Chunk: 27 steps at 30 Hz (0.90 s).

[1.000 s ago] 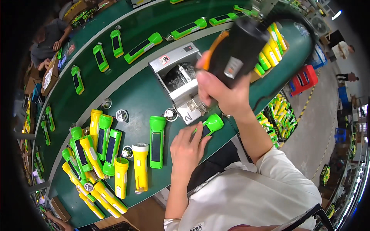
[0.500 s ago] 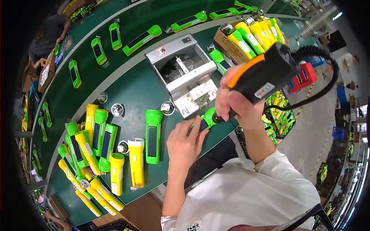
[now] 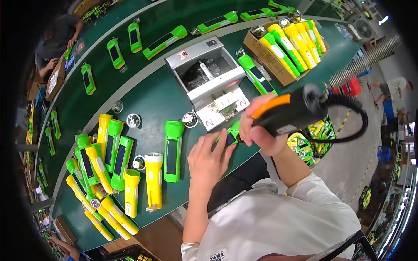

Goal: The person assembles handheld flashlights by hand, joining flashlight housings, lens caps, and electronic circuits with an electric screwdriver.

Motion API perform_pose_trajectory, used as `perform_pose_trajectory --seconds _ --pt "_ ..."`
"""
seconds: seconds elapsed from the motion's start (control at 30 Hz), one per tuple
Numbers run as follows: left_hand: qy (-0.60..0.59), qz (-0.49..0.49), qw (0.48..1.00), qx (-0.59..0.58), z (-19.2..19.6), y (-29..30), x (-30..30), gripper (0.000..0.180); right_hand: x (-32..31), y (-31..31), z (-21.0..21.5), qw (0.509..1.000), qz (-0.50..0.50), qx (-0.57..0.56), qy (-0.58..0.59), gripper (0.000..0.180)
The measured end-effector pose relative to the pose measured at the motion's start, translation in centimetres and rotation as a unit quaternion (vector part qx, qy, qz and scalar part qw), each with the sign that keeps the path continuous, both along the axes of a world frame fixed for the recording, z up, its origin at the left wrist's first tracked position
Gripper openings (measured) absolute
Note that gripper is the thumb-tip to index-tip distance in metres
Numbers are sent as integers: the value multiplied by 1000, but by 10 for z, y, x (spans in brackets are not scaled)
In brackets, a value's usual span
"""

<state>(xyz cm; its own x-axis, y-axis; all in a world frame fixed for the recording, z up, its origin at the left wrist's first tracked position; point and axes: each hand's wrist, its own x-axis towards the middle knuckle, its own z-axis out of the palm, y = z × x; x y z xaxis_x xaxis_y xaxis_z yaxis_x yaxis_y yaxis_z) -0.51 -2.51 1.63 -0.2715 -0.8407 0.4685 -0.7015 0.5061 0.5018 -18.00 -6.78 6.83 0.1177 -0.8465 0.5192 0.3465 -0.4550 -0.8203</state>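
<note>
My right hand is wrapped round a black electric screwdriver with an orange lever; a coiled cord runs from its back end. The tool's tip points left toward a green flashlight at the table's front edge; my fingers hide where the tip meets it. My left hand lies over this flashlight, its fingers pressing it down. Just beyond stands a grey screw feeder with small screws inside and a pale block at its front. Left of my left hand lies a green flashlight with a dark panel.
Yellow and green flashlights are heaped on the left, with loose round reflector parts near them. A cardboard box of flashlights stands at the back right. More flashlights lie along the curved green belt. Another person sits at far left.
My right hand and the screwdriver have dropped and tilted lower, the tool now lying flatter. My left hand stays on the flashlight. The view has shifted slightly.
</note>
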Motion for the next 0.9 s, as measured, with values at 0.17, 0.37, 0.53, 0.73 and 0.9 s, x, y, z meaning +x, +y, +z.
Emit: perform_pose_trajectory --seconds 0.17,0.37,0.53,0.73,0.9 --pt "-11 -12 1000 -3 2 3 5 42 -13 -3 -3 981 77 -111 137 39" --pt "-44 -13 999 -26 6 11 5 44 -10 6 -10 980 71 -131 135 37" --pt "-55 -28 998 -34 9 11 4 48 -16 9 -6 982 119 -58 132 35" --pt "-95 -36 994 -40 22 17 10 49 -12 21 -4 999 40 -7 8 47" --pt "-112 -9 994 -9 102 41 49 51 -36 15 54 954 134 -127 -236 47"
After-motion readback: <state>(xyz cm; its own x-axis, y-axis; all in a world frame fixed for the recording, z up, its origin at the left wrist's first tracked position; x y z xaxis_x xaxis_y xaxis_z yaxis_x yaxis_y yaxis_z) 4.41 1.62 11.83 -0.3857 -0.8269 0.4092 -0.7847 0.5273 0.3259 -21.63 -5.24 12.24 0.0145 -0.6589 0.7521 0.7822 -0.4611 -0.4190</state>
